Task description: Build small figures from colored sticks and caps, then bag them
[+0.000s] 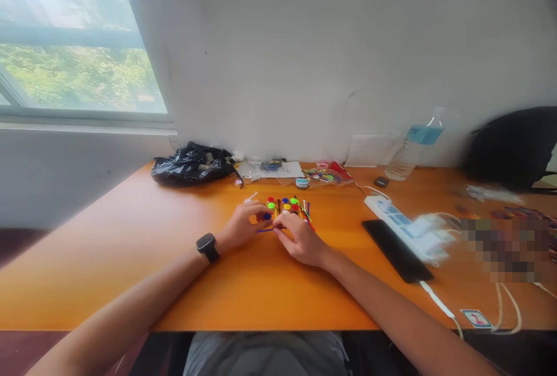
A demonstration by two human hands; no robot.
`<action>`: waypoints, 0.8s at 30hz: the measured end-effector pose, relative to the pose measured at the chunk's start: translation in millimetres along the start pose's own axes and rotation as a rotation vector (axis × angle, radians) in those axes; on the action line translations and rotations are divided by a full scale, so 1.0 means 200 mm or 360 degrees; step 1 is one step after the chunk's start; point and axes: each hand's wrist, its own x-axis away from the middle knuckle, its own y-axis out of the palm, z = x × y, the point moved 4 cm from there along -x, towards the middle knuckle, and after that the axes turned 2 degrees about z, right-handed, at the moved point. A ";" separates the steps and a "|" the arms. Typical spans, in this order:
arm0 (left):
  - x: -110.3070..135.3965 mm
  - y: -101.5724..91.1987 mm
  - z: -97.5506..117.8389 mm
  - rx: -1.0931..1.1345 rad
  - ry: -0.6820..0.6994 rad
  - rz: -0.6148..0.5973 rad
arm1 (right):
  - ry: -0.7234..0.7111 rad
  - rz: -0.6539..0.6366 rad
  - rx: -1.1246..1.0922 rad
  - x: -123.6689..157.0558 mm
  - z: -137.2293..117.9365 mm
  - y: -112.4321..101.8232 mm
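Small plastic pieces lie together on the orange-brown table, with both hands at their near side. Among them are a red disc (270, 199), a green disc (294, 201), a yellow disc (287, 208) and thin sticks in several colours. My left hand (241, 224), wearing a black watch (208, 246), curls its fingers beside a dark blue disc (267, 216); what they grip is too small to make out. My right hand (301, 240) pinches thumb and forefinger at the end of a thin blue stick (264, 230). A white stick (251, 196) shows above my left hand.
A black plastic bag (191, 165) lies at the back left. Behind the pieces are papers, a small round tin (301, 183) and a clear packet (326, 176). To the right are a bottle (413, 147), a power strip (400, 222), a phone (395, 250) and white cables.
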 end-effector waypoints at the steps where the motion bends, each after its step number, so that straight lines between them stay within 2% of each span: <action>1: 0.00 0.01 0.00 0.0015 0.0006 -0.0014 | 0.0022 -0.0013 -0.0007 0.00 0.01 0.00; 11: -0.02 0.01 0.09 -0.0035 0.0066 -0.0039 | 0.0270 -0.0098 -0.0064 0.02 0.03 0.02; 24: -0.01 0.02 0.05 -0.0040 0.0097 -0.0081 | 0.0141 -0.0065 -0.0066 0.01 0.05 0.01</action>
